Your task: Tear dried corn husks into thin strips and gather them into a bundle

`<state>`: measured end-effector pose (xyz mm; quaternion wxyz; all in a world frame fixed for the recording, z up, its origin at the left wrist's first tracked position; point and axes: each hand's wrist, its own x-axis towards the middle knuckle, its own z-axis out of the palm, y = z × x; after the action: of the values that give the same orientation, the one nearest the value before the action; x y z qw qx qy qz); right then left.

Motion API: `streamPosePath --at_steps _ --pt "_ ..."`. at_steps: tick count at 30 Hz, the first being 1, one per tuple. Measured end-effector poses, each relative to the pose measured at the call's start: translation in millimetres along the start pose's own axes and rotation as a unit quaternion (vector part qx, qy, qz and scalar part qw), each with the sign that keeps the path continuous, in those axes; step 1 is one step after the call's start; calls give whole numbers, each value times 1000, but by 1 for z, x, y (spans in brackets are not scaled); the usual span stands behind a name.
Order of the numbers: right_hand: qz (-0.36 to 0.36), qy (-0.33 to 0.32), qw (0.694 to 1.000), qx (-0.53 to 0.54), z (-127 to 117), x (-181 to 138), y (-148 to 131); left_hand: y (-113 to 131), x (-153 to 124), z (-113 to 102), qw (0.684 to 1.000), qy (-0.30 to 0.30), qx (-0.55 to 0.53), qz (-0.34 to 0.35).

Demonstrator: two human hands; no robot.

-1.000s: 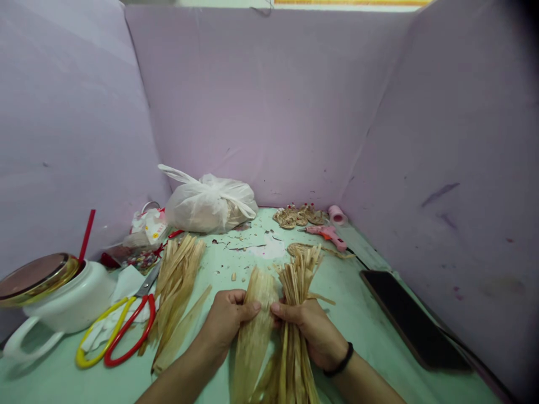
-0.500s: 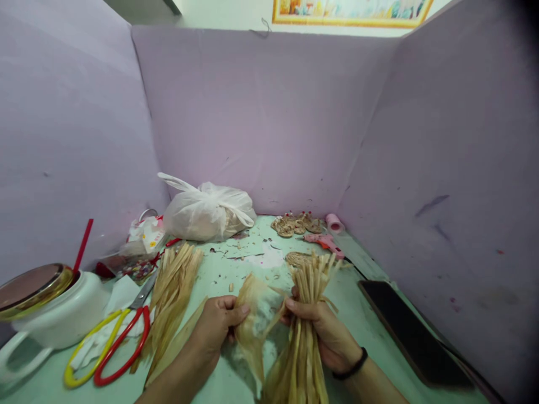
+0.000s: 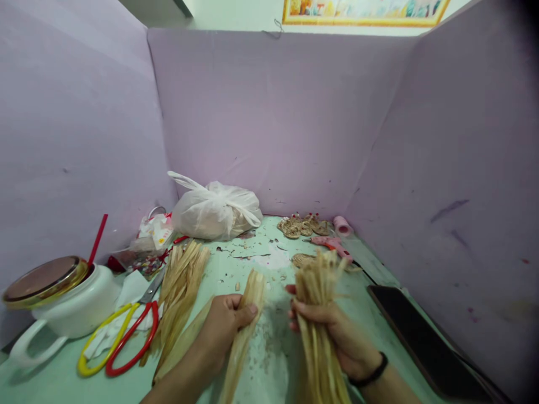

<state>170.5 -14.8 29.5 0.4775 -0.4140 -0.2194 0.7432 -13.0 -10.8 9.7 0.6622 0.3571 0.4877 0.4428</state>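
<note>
My left hand (image 3: 223, 328) is closed around a folded dry corn husk (image 3: 246, 322) that runs from the table's middle down toward me. My right hand (image 3: 332, 334), with a black band on the wrist, grips a bundle of thin husk strips (image 3: 318, 314) that stands upright and fans out at its top. The two hands are a little apart above the pale green table (image 3: 269, 359). A loose pile of husk strips (image 3: 179, 292) lies to the left of my left hand.
Scissors with red and yellow handles (image 3: 122, 342) and a white pot with a gold lid (image 3: 54, 297) sit at the left. A tied white plastic bag (image 3: 217, 210) stands at the back. A pink glue gun (image 3: 332, 244), woven husk pieces (image 3: 303, 225) and a black phone (image 3: 425, 336) lie on the right. Purple walls enclose three sides.
The wide husk held by both hands has been separated: my left hand now holds it folded narrow, and my right hand has pulled the strip bundle off to the right.
</note>
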Motion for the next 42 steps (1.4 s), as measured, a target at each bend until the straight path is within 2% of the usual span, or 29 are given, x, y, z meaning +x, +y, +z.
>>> streamPosePath --at_steps 2,3,7,9,13,17,27,30,33,36,42 --pt "68 7 998 10 7 6 20 -8 1 4 1000 -29 0 -3" --pt "69 -3 997 17 10 9 27 -11 1 6 999 -42 1 -3" --pt "10 -78 997 2 12 9 37 -19 0 12 998 -41 46 33" --pt "-2 -89 996 -8 11 6 35 -17 -2 13 997 -30 60 48" --pt "17 -78 997 11 9 6 33 -11 -5 14 997 -10 58 43" --pt "9 -32 999 19 9 8 33 -12 -3 13 997 -5 63 46" --pt "-52 -5 993 -103 19 0 33 -10 -8 21 988 -22 140 54" --pt "-77 33 987 -137 18 2 32 -9 -8 20 984 -43 163 55" --pt "-93 27 982 -162 18 3 30 -9 -6 18 984 -63 161 46" --pt "-103 17 978 -178 18 2 29 -9 -5 16 984 -49 168 33" --pt "-89 45 962 -255 14 5 32 -9 -6 16 973 -20 225 39"
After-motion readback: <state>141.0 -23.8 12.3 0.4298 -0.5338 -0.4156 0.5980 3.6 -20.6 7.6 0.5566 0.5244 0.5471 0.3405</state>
